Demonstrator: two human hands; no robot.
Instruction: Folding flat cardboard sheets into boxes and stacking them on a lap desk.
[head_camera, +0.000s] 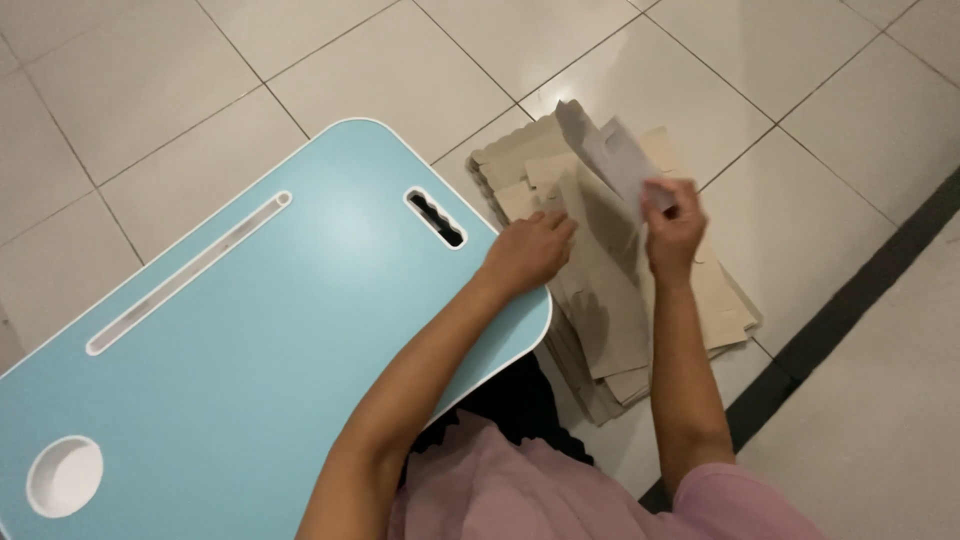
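My left hand (527, 250) lies flat on the stack of flat cardboard cutouts (610, 290), its fingers pressed together and pointing across the top sheet, which, as I judge it, keeps the pile from sliding while the other hand works. My right hand (672, 228) pinches the edge of one cardboard sheet (615, 160) between thumb and fingers and holds it tilted up off the stack, its grey underside turned toward me, so that it stands apart from the sheets below.

The stack sits on the tiled floor (420, 60), just beside the right edge of the light blue table (250, 330), and my left forearm crosses the table's corner to reach it. The table has a long groove (185, 272), a wavy-edged slot (436, 217) and a round cup recess (64, 474). A dark strip (850, 300) runs across the floor to the right of the stack.
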